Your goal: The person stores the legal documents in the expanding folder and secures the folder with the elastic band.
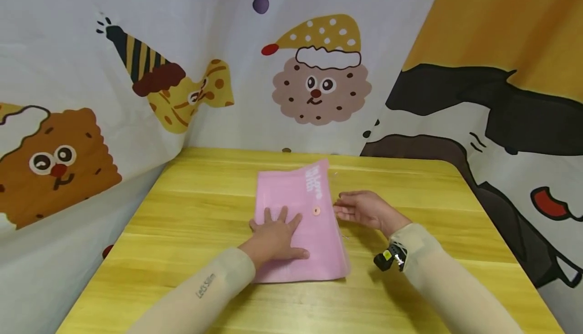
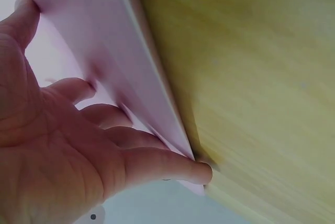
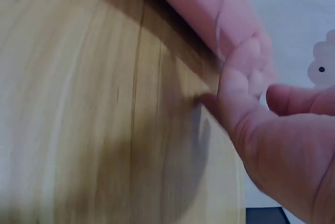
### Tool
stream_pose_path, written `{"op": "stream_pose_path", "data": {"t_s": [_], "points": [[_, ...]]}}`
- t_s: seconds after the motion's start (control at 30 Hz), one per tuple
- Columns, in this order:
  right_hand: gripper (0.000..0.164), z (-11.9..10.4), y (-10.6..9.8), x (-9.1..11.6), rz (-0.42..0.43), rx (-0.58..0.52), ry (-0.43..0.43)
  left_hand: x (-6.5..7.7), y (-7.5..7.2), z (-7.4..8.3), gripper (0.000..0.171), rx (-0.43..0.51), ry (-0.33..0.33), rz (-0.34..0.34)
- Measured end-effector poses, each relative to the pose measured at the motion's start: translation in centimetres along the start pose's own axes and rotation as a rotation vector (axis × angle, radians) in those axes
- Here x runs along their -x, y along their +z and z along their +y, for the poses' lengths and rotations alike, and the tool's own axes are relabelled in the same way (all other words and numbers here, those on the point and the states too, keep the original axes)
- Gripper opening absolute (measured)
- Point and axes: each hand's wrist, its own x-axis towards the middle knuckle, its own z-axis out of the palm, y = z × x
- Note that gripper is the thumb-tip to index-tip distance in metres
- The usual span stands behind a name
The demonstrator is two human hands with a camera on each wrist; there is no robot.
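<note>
Head view: I see pink rectangular plastic-looking folder [image 1: 316, 240] on yellow wood-grain table [image 1: 191, 212], long axis pointing away. Left hand [image 1: 275, 239] rests on it, fingers spread apart. Folder lies left of right hand [image 1: 366, 210]; whether fingers pinch thin pale string [image 3: 218, 28], cannot tell.

Part of pink folder [image 1: 287, 187] is covered by left hand [image 1: 275, 238]. Right hand [image 3: 285, 150] is cropped by right wrist view's right edge. Sleeves [image 1: 186, 298] are cut off by head view's bottom edge.
</note>
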Motion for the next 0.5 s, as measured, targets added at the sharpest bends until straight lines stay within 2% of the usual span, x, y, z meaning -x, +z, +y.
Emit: {"op": "stream_pose_path", "data": {"t_s": [0.2,0.5], "points": [[0.056,0.7,-0.3,-1.0,-0.009,0.045,0.031,-0.1,0.3,0.2,0.109,0.005,0.001,-0.004],[0.056,1.4,-0.5,-2.0,-0.081,0.034,-0.031,0.0,0.1,0.0,0.110,-0.018,-0.010,0.002]]}}
